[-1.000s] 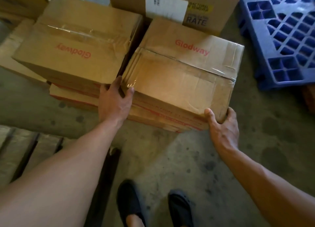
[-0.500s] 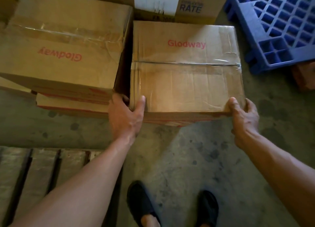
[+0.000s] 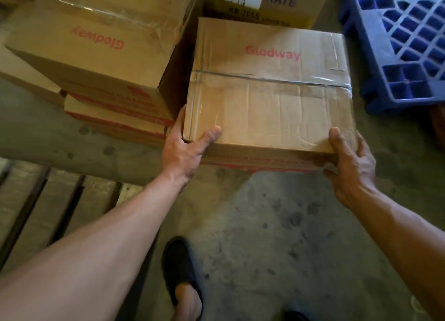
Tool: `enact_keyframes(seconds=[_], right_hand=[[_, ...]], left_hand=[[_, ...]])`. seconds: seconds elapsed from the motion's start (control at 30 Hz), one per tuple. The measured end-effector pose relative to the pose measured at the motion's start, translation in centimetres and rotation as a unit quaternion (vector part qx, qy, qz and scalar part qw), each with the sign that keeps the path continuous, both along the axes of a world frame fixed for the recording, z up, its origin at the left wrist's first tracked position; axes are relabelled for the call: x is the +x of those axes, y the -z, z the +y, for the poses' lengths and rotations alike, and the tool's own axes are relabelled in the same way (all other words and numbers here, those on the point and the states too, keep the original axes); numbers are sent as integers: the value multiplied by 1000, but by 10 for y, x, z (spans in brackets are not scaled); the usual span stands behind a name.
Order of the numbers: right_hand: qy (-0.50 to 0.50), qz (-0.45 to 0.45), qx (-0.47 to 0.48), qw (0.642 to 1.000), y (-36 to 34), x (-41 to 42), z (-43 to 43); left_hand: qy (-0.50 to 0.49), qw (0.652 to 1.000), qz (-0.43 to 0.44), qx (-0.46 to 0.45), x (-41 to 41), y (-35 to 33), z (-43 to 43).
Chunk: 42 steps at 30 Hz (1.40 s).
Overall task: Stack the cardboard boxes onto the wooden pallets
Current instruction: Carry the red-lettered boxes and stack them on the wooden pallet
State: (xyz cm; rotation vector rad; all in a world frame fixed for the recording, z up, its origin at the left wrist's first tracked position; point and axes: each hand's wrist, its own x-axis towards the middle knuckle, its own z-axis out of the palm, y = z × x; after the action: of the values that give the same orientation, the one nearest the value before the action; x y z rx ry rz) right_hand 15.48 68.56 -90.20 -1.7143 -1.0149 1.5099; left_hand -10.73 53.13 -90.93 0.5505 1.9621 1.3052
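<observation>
The grey concrete floor (image 3: pixel 277 224) fills most of the view and has dark spots on it. At 2 o'clock lies a blue pallet (image 3: pixel 409 43) with square holes. At 8 o'clock lies the wooden pallet (image 3: pixel 48 212), made of slats with dark gaps.

At 10 o'clock stands a stack of boxes (image 3: pixel 103 55). The top one says Glodway, upside down. In the middle, just beside that stack, is the cardboard box (image 3: pixel 269 104), which also says Glodway. It is not on the wooden pallet. Clear tape runs across its top and it is closed, so what is inside cannot be seen. At 12 o'clock, behind it, is a printed box (image 3: pixel 284 0) with a white label.

The left hand (image 3: pixel 183 152) grips the near left corner of the cardboard box, with the thumb on top and the fingers (image 3: pixel 178 122) down the side. The right hand (image 3: pixel 349 166) grips the near right corner the same way.

At 6 o'clock a black shoe (image 3: pixel 178 267) stands on the floor.
</observation>
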Motion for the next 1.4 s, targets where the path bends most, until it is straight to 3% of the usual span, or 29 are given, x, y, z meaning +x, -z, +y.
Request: enact_keyframes(seconds=[0.27, 0.5, 0.9, 1.3, 1.4], right_hand=[[-109, -22, 33, 993, -40, 99, -2], [-197, -3, 55, 979, -81, 108, -25], [-390, 39, 42, 919, -86, -4, -134], [-595, 26, 93, 798, -60, -163, -253], [-604, 7, 99, 791, -53, -200, -275]], left_hand=[[-76, 997, 17, 29, 125, -22, -47], [-182, 982, 9, 53, 179, -53, -105], [-392, 917, 60, 40, 181, -86, -268], [-550, 834, 17, 46, 129, -46, -398], [-553, 830, 5, 65, 111, -33, -418]])
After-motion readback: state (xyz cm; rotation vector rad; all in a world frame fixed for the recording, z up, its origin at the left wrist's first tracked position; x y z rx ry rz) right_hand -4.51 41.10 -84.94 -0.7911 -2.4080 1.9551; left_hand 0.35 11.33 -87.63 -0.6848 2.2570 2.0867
